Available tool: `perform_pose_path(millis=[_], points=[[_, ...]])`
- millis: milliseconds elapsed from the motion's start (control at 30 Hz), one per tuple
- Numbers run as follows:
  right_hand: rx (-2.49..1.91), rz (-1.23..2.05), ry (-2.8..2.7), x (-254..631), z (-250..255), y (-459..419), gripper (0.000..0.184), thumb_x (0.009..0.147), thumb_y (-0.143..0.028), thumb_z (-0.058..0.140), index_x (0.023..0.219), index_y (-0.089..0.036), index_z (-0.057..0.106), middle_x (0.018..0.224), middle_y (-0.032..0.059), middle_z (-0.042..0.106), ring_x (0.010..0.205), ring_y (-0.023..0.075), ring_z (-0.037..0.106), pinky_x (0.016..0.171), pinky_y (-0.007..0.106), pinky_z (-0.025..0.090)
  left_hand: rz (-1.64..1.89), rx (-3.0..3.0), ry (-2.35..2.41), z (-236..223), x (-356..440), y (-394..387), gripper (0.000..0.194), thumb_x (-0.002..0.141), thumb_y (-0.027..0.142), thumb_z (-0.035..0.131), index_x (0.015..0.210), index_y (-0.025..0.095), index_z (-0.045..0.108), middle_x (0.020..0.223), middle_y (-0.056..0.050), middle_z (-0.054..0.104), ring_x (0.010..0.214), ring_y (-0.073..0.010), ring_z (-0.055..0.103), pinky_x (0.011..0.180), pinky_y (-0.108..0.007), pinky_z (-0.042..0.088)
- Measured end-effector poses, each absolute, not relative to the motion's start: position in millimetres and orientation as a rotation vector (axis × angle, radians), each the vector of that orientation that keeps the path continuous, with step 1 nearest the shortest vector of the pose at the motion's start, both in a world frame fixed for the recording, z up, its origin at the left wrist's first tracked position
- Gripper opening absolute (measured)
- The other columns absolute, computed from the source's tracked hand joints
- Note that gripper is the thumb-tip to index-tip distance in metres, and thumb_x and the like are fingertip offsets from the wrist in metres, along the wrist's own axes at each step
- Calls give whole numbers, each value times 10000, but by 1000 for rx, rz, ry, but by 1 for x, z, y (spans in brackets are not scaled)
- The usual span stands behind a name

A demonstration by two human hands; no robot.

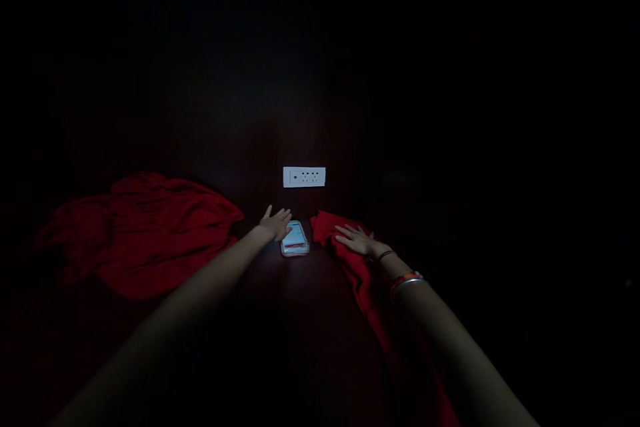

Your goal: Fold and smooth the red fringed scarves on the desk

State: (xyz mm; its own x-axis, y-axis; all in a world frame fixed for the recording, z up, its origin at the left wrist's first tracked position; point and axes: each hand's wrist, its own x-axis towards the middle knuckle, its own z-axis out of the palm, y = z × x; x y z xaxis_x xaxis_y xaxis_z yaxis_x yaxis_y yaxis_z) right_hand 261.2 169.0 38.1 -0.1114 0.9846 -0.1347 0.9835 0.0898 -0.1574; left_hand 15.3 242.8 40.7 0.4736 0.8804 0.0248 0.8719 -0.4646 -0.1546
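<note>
My left hand (275,223) is stretched out with its fingers spread, beside a phone (294,239) whose screen is lit. Its fingertips overlap the phone's left edge in the view; whether they touch it I cannot tell. My right hand (355,239) lies with spread fingers on a red cloth (327,221), which trails down towards the lower right under my forearm. Bracelets circle the right wrist. A second red cloth (160,233), loosely crumpled, lies left of my left hand.
A white socket panel (304,177) is set in the dark upright surface behind the phone. The dark surface (285,293) under the phone shows only faintly. Most of the surroundings are too dark to make out.
</note>
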Motion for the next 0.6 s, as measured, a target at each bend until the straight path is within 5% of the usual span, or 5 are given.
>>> perform_pose_path(millis=[200,367,600], points=[[-2138,153,-2258,251,22,150,636,705,-652,176,1268,-377,67,1369,-19,-7,1194,362,-4,860,614,43,25,-2440,-1761,15,-76,185,560,812,444,185,1293,159,142,1350,-68,79,1225,-233,66,929,-524,-10],[-2088,-100,-2292,218,40,152,648,723,-638,137,1278,-304,154,1359,41,94,1193,358,-25,838,630,0,-159,-2319,-1976,-18,-129,149,581,806,479,150,1300,177,98,1354,-67,50,1226,-229,52,933,-517,67],[-1551,-87,-2614,90,38,138,595,757,-595,115,1240,-289,277,1309,57,249,1183,320,122,855,608,83,-536,-1921,-2233,-46,-161,123,512,826,386,201,1274,139,218,1349,-96,121,1223,-225,93,939,-475,157]])
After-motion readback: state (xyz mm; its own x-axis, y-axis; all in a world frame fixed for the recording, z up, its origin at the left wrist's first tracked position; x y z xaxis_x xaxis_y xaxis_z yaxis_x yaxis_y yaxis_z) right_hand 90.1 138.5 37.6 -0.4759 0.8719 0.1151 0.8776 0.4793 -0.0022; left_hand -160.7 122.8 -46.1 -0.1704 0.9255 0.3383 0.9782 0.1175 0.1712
